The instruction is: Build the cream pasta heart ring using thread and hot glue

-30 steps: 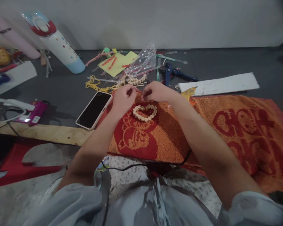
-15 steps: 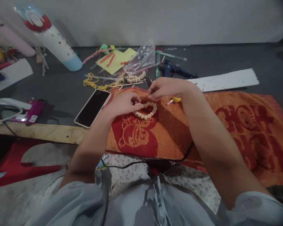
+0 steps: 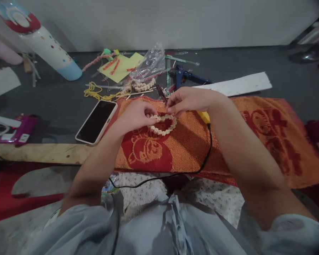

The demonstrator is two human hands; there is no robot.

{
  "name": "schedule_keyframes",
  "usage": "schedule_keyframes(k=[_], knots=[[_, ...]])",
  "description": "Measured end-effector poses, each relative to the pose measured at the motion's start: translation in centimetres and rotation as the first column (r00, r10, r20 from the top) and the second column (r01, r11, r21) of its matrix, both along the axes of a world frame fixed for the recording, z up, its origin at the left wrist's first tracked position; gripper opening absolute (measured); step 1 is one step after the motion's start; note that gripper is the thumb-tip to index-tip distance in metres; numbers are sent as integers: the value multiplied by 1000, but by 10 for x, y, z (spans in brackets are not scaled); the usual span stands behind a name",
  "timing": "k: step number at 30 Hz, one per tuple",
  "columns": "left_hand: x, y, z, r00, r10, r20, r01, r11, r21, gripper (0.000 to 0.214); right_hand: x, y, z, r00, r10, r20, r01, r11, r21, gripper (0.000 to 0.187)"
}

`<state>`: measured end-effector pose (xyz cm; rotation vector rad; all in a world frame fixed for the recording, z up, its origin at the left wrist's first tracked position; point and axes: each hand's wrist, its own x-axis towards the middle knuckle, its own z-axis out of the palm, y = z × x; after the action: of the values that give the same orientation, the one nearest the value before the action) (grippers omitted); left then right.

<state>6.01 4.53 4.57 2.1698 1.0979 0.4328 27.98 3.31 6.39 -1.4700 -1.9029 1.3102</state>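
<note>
A heart-shaped ring of small cream beads (image 3: 163, 130) lies on an orange and red towel (image 3: 191, 145). My left hand (image 3: 135, 115) rests on the towel with its fingers curled, pinching the ring's upper left edge. My right hand (image 3: 187, 100) is just above the ring's top right, fingertips pressed together on its top edge. A yellow tool (image 3: 203, 116) with a black cord (image 3: 202, 163) lies under my right wrist.
A phone (image 3: 95, 121) lies face up left of the towel, on a wooden plank (image 3: 42, 153). Behind are a yellow cord (image 3: 94, 92), bead strips (image 3: 142, 85), a plastic bag (image 3: 149, 65), yellow paper (image 3: 121, 67), a blue tool (image 3: 183, 75), a white board (image 3: 236, 85) and a spotted cylinder (image 3: 45, 44).
Both hands came down from behind the bead heart onto its top edge. My left hand took hold of it first, then my right joined. The view shifted right.
</note>
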Motion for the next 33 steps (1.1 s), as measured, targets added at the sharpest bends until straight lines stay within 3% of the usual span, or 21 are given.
schedule_keyframes(k=[6, 13, 19, 26, 29, 33], knots=[[7, -7, -3, 996, -34, 80, 40, 996, -78, 15, 6, -14, 12, 997, 76, 2, -75, 990, -118, 17], [23, -24, -12, 987, -142, 80, 155, 971, -182, 14, 23, -26, 1, 987, 138, 77, -129, 985, -111, 10], [29, -28, -16, 984, -176, -25, 172, 979, -107, 12, 16, -33, -10, 997, 13, 77, -9, 999, -47, 11], [27, -26, -15, 988, -156, 10, 156, 971, -184, 21, 8, -28, -28, 997, -24, 73, 23, 999, 26, 7], [24, -25, -17, 990, -137, 18, 138, 987, -85, 14, 8, -26, -32, 994, -41, 104, 32, 996, 84, 9], [20, -25, -17, 983, -176, -57, 184, 962, 201, 16, 7, -27, -33, 995, -50, 82, 39, 991, 130, 11]])
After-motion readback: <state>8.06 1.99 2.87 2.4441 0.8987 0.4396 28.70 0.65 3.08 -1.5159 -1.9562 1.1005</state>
